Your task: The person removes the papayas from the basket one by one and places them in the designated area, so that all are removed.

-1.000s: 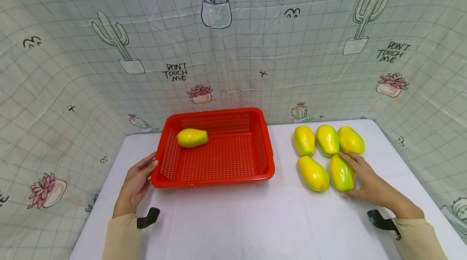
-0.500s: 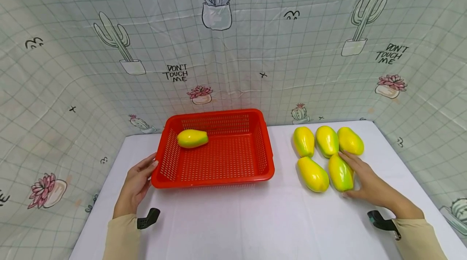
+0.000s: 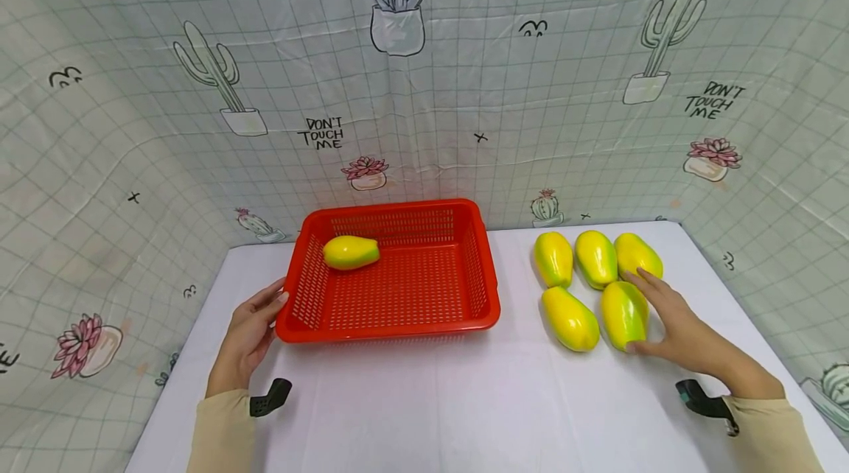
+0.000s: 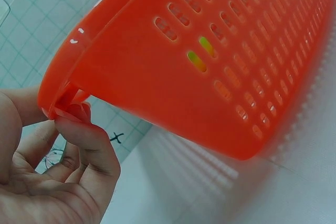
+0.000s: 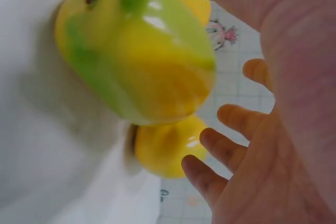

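My left hand (image 3: 247,337) pinches the left end of a red plastic basket (image 3: 385,333). In the left wrist view, thumb and fingers close on the basket's rim (image 4: 68,72), with that end raised off the table. One yellow-green papaya (image 3: 350,253) lies in the basket at the back left. At the right, my right hand (image 3: 679,329) is spread beside the nearest papaya (image 3: 623,314). The right wrist view shows its fingers (image 5: 226,150) relaxed and apart from this papaya (image 5: 142,56); the thumb is close to its near end, contact unclear.
More papayas stand close by: one front left (image 3: 570,318) and a back row of three, left (image 3: 553,258), middle (image 3: 595,258) and right (image 3: 637,255). The white table (image 3: 424,407) ends at a patterned cloth wall (image 3: 451,90) behind and on both sides.
My right hand has loosened from the front right papaya and shifted slightly right, with a gap at its fingers. The papaya stays on the table. The left hand and basket hold still.
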Available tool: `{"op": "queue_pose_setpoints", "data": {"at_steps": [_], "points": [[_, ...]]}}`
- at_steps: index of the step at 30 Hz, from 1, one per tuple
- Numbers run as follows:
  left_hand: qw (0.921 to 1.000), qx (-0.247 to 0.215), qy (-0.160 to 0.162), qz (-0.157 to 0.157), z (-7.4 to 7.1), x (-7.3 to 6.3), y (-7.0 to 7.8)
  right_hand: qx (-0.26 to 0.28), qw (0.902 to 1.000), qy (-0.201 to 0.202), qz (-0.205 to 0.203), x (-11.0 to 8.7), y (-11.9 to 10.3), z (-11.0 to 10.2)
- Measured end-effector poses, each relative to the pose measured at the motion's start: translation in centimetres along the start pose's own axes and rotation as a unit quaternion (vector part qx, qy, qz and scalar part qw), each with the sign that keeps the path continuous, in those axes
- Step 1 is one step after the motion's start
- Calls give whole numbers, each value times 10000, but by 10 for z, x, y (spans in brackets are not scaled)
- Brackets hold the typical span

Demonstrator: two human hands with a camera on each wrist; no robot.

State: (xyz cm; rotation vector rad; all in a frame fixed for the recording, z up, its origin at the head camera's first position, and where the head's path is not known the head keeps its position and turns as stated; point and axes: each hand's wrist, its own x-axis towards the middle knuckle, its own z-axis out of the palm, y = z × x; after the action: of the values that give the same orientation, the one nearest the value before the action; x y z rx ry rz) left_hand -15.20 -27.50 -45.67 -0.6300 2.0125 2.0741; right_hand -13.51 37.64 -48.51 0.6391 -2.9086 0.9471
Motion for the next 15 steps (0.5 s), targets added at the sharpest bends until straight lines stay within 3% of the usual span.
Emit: {"op": "queue_pose_setpoints", "data": {"at_steps": [15], "points": [[10000, -72, 1, -14, -1, 1, 0, -277, 9982, 98, -525, 29, -43, -23]]}}
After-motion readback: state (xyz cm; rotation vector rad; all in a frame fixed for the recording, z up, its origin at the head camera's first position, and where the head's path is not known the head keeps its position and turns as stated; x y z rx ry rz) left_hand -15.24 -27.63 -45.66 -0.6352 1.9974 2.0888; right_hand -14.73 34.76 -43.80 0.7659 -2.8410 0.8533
